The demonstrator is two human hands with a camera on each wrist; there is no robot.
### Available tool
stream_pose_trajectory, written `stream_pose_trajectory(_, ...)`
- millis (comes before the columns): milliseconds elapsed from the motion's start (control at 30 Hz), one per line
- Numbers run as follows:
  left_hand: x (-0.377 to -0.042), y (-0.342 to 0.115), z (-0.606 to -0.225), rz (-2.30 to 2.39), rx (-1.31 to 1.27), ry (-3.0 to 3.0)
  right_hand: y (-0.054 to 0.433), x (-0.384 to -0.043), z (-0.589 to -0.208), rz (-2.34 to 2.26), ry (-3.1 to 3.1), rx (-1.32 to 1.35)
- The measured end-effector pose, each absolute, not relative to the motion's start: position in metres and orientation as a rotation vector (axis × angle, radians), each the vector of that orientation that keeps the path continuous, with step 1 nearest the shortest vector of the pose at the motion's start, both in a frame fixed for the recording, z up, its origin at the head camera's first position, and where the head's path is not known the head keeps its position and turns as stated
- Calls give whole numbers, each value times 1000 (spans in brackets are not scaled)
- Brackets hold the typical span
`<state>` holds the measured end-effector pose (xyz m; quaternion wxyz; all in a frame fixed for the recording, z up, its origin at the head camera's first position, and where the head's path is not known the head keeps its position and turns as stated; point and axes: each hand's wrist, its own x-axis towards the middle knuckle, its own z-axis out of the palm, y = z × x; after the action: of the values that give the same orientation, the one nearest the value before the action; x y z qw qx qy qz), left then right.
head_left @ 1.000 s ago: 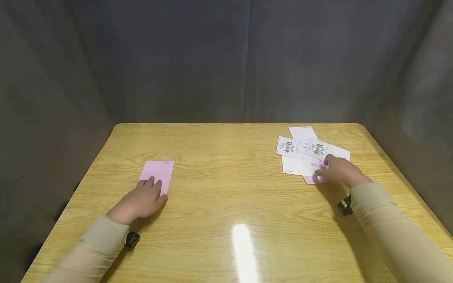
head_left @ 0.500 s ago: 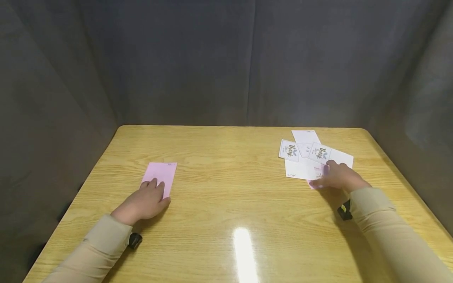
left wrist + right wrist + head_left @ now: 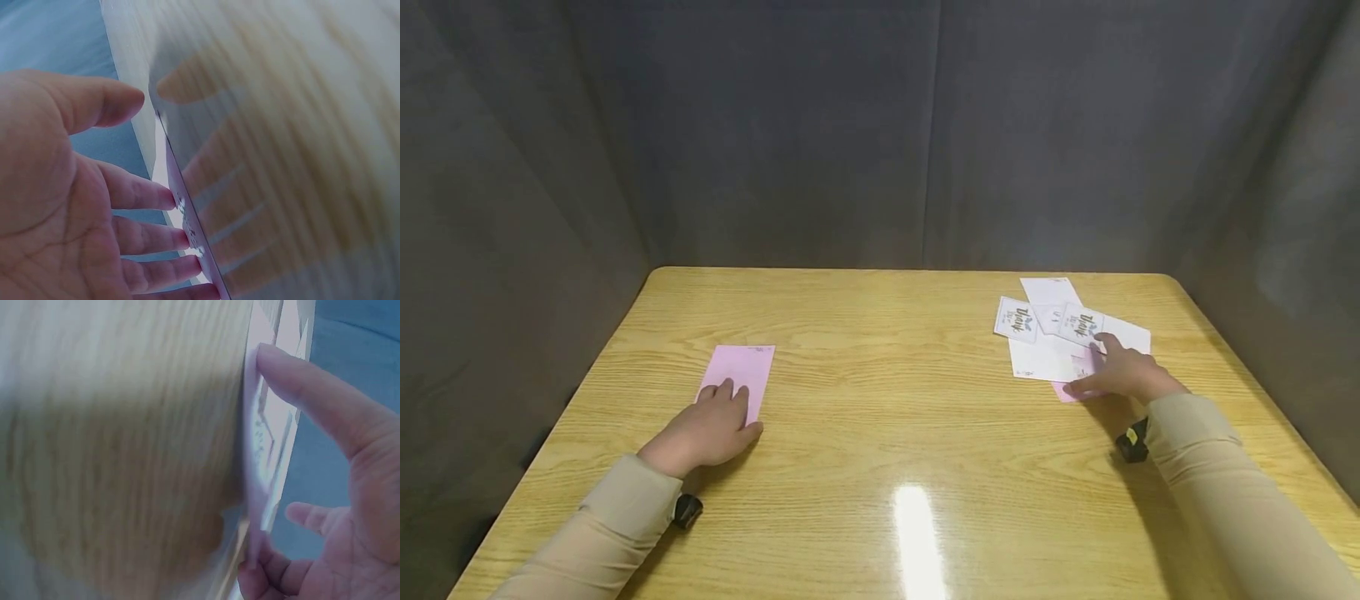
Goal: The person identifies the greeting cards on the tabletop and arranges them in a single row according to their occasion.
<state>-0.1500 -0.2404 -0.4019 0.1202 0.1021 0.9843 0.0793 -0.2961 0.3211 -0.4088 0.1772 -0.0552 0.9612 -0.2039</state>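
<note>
In the head view, my left hand (image 3: 711, 425) rests with straight, spread fingers on a pink paper rectangle (image 3: 741, 367) with small writing at its far edge. The left wrist view has the fingertips touching this paper (image 3: 187, 219) while the thumb stays apart from it. My right hand (image 3: 1123, 375) is at the pile, thumb and fingers curled at opposite ends of another pink paper (image 3: 1066, 393). In the right wrist view that pink paper (image 3: 251, 456) is pinched between thumb and fingertips, its near edge slightly raised. Other papers cover part of it in the head view.
The pile also has white paper rectangles (image 3: 1033, 362) and small "Thank" cards (image 3: 1017, 320), one more card (image 3: 1081, 323) lying near my right fingers. Dark curtains (image 3: 790, 142) stand behind and beside the wooden table (image 3: 880, 400).
My right thumb has moved off the printed area to the pink paper's near-left corner, and the hand has spread across it. My left hand stays on its pink paper. The view has tilted slightly.
</note>
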Motion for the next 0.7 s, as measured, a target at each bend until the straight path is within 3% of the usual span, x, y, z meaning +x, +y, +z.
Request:
stream_pose_trajectory(500,-155,-237,-401,234,303,2866,354,-298,-411,-1162,2395,-8)
stream_pose_trajectory(700,-155,-235,-399,233,310,2868,367,-294,-402,-1156,2413,37)
